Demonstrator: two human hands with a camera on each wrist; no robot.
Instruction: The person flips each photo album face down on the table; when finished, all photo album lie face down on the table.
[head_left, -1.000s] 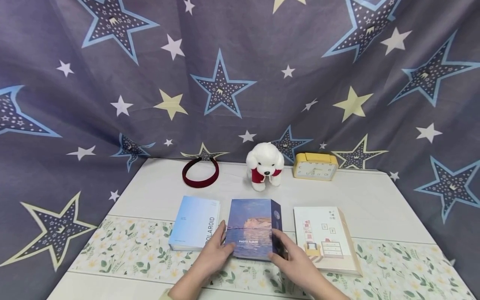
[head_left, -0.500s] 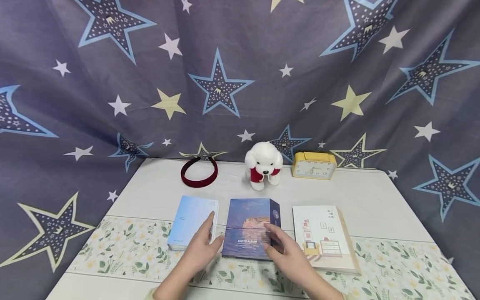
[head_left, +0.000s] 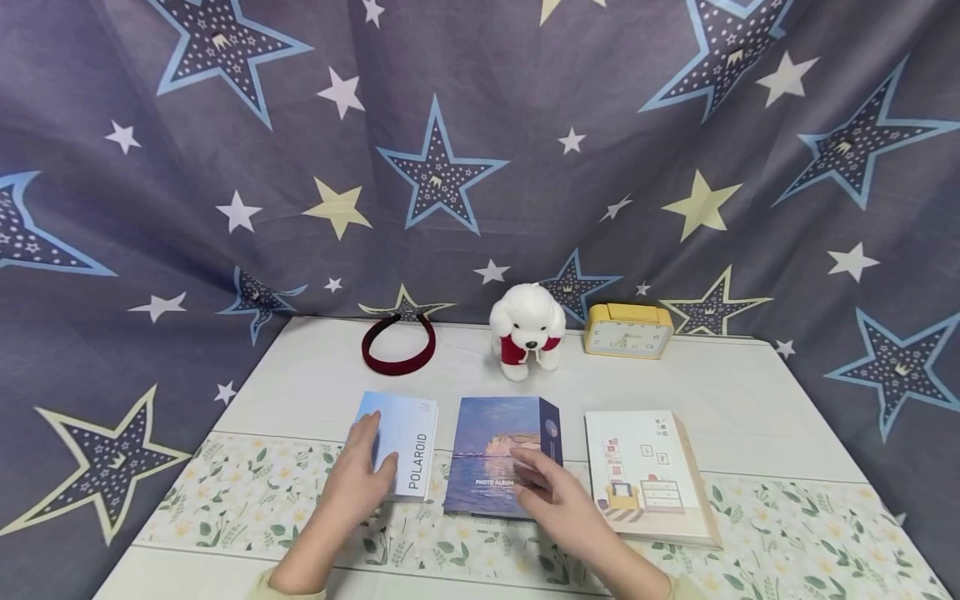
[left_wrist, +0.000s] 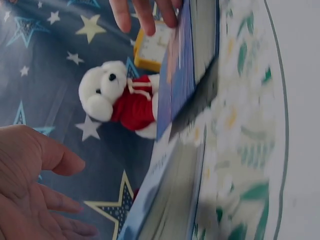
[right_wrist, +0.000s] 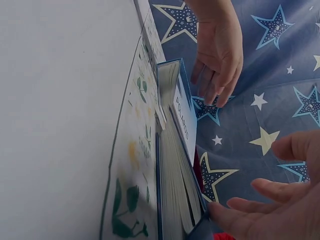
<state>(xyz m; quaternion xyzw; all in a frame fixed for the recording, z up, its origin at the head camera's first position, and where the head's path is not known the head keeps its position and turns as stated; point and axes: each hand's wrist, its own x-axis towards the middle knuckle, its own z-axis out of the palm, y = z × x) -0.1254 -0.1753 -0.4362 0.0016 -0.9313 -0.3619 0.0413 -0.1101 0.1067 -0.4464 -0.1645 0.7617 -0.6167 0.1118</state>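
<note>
The photo album (head_left: pixel 486 454) lies on the desk (head_left: pixel 300 383) in the middle of the near row, between two other books. Its cover is a painted seascape: a hazy violet-blue sky, a pale orange cliff and rippled blue water, with "PHOTO ALBUM" in white lettering low on the front. The right side is a dark navy panel bearing a small round motif. Both wrist views show a thick block of cream pages between dark blue covers.

To its left is the Polaroid book (head_left: pixel 411 442), shading from sky blue to near white, "POLAROID" running up its right side in dark letters. To the right lies the white book (head_left: pixel 652 475), illustrated with a yellow armchair, a chest of drawers and little pink and framed pictures.

The left hand (head_left: pixel 356 477) is released, fingers loosely extended over the left part of the Polaroid book. The right hand (head_left: pixel 561 500) is relaxed too, grasping nothing, its fingers over the near right part of the photo album; whether they touch it, I cannot tell.

Farther back stand a plush dog (head_left: pixel 528 321) and a yellow clock (head_left: pixel 630 332).
</note>
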